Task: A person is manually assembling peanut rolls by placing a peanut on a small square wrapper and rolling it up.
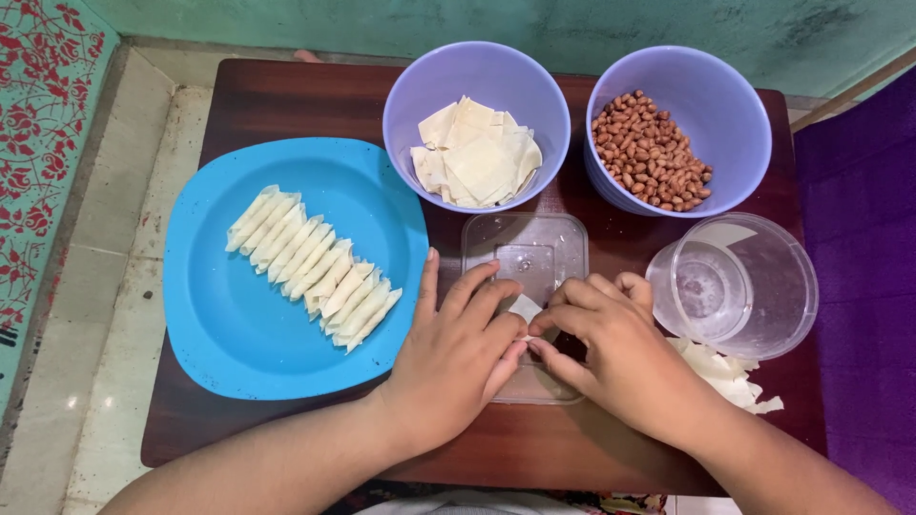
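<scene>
My fingers (pixel 496 298) of both hands pinch a small pale square dough wrapper (pixel 525 308) over a clear rectangular plastic lid (pixel 534 250), left hand (pixel 456 358) and right hand (pixel 611 345) touching. The dark brown wooden surface (pixel 286 100) stands on a pale tiled floor (pixel 124 238) by a green wall (pixel 668 24).

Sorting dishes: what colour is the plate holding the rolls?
Blue plate, clearest in the head view.

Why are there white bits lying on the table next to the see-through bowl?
Those torn wrapper scraps lie loose on the table, beside the clear bowl, unlike the neat rolls lined on the blue plate. Nothing else looks spilled.
</scene>
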